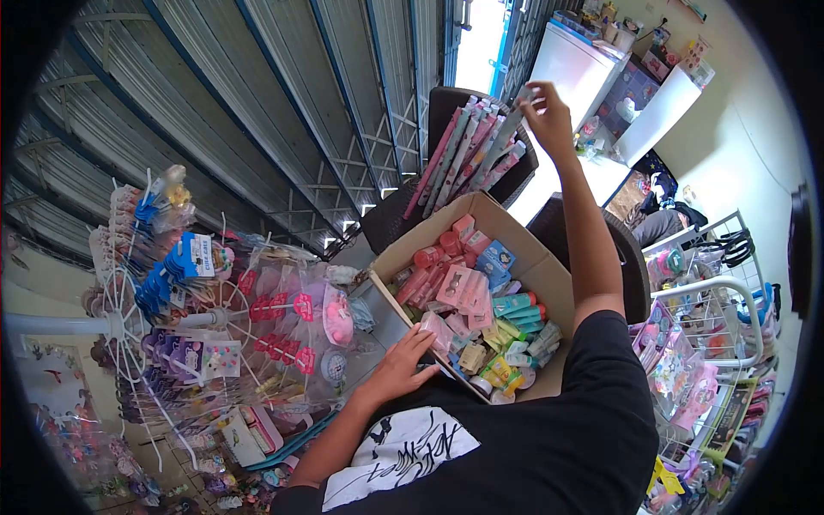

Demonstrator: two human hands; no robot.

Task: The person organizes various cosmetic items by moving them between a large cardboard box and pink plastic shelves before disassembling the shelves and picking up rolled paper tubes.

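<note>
Cardboard box (pixel 554 283): lay between the hands, packed full, no gap among its packets. Wrapping-paper rolls (pixel 468 154): stood bunched at the right hand (pixel 547 116). Display rack (pixel 283 313): crowded the left hand (pixel 399 367) on its outer side. Open air: only above the box.

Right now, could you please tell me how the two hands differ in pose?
The left hand is low and close to the body, while the right hand is stretched far out. The left hand lies flat, fingers open, on the cardboard box's near edge; the right hand pinches the top of a paper roll. Both are bare.
</note>
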